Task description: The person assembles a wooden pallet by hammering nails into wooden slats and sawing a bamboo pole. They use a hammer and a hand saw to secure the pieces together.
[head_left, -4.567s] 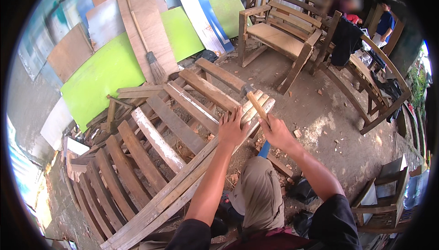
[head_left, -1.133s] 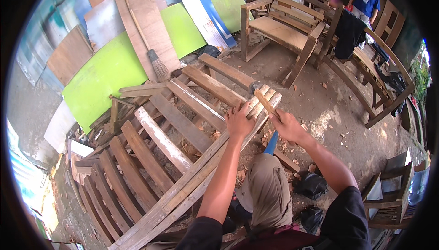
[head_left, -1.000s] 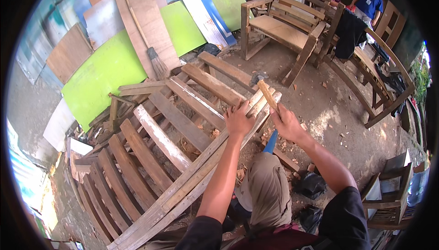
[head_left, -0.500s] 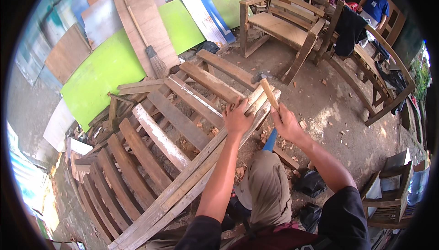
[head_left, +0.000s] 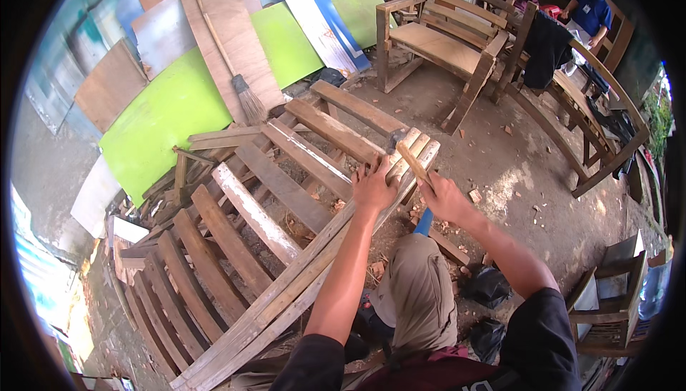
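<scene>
My right hand (head_left: pixel 444 196) is closed around the wooden handle of a hammer (head_left: pixel 412 161). The dark hammer head is down beside the ends of several long wooden rails (head_left: pixel 300 287) that lie together. My left hand (head_left: pixel 374 189) grips these rails near their far end, just left of the hammer; whether its fingertips also pinch something small cannot be made out. The rails run along the near side of a slatted wooden frame (head_left: pixel 275 184), whose slats stretch away to the left. One slat (head_left: pixel 257 212) carries flaking white paint.
Below my right hand a blue piece (head_left: pixel 424 222) shows above my knee. Wood chips and black plastic bags (head_left: pixel 486 285) lie on the ground. A wooden bench (head_left: pixel 443 44) stands at the far right, near two people. A broom (head_left: pixel 246 98) leans on boards by a green panel (head_left: pixel 168 109).
The hammer head has come down from above the rail ends to beside them, and my right hand has lowered slightly. My left hand stays on the rails.
</scene>
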Demonstrator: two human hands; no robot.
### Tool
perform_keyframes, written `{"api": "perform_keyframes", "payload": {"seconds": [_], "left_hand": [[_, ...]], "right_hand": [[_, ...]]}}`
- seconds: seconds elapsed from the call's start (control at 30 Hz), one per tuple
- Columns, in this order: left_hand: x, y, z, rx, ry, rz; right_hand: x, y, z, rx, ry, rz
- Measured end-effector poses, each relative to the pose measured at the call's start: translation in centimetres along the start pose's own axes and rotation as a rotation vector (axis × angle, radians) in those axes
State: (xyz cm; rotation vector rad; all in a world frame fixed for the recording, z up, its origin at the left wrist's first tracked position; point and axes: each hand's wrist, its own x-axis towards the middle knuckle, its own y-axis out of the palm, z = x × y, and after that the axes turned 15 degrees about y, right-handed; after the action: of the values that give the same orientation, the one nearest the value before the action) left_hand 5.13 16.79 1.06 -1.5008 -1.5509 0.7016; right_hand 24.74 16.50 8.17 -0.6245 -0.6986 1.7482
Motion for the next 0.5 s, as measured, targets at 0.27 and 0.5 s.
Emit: {"api": "perform_keyframes", "payload": {"seconds": [0.27, 0.5], "left_hand": [[-0.5, 1.4, 0.2, 0.225, 0.002, -0.042], [-0.9, 0.2, -1.1, 0.251, -0.055, 0.056]], "right_hand": [[1.8, -0.8, -0.3, -0.087, 0.028, 0.054], [1.6, -1.0, -0.1, -0.025, -0.009, -0.005]]}}
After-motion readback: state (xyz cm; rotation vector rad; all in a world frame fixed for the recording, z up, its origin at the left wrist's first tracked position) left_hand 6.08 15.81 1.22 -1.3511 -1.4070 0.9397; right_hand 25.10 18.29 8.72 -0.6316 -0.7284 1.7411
